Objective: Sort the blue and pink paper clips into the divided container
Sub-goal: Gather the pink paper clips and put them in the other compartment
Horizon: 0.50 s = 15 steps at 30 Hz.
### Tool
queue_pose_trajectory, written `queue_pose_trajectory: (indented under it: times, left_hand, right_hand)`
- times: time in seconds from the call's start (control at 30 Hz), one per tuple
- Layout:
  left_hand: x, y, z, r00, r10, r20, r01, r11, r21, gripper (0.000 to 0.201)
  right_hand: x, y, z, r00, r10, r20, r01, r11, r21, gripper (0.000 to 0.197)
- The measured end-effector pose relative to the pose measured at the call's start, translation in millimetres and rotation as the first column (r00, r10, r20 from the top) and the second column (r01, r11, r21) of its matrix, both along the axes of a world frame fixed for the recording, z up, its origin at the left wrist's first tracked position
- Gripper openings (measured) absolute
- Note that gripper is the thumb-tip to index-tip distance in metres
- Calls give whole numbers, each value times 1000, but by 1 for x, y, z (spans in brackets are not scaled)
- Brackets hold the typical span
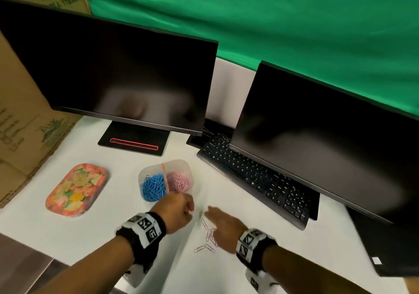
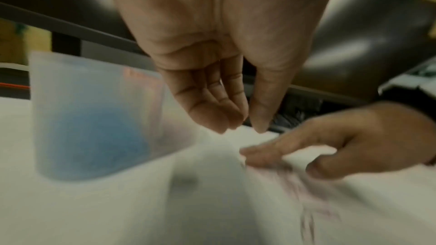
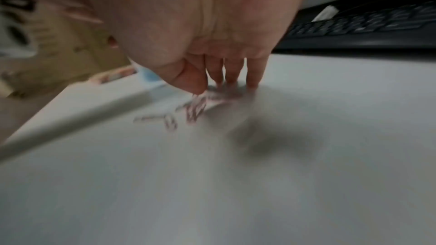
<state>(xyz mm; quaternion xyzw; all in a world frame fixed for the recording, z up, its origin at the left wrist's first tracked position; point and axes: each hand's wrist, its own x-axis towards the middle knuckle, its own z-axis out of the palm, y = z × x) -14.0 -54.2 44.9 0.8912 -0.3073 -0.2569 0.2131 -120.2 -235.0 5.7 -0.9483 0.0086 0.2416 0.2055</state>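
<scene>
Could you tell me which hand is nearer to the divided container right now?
Left. The left hand hovers at the divided container's near edge; the right hand is farther away, over the loose pink clips.

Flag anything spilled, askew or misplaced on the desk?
Only the loose pink paper clips look out of place: a few lie scattered on the white desk under the right hand, outside the divided container. Inside it, blue clips sit left and pink clips right, unmixed. The views are too blurred to judge finer detail.

Black wristbands (image 1: 145,230), seemingly white marker cubes.
</scene>
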Motion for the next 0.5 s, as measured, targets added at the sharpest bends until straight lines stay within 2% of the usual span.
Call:
queue_pose_trajectory:
  times: [0.07,0.13,0.2,0.27,0.37,0.43,0.5]
  left_hand:
    - [-17,2,-16,993,-112,-25,115,985,130,32]
    - [-31,2,-33,984,-169,-61,178,963,204,52]
    - [-42,2,-46,974,-213,-75,225,949,222,71]
    - [-49,0,-55,970,-235,-55,241,948,209,82]
    - [-55,-6,-59,973,-229,-30,231,956,181,75]
    - [-55,-12,-60,976,-215,-34,217,960,176,61]
    - [-55,-16,-60,980,-199,-22,200,966,164,46]
  right_hand:
    - [-20,5,-9,985,173,0,-173,985,-5,70]
    - [-33,9,-16,968,252,0,-252,968,14,67]
    - [-42,7,-20,970,218,107,-228,970,81,63]
    - [-47,-3,-16,986,91,139,-102,992,79,60]
    - [-51,-20,-12,988,-80,131,85,996,-29,69]
    - [-55,-20,-14,990,-76,116,87,991,-98,71]
    - [-58,-11,-18,991,-86,103,93,993,-69,67]
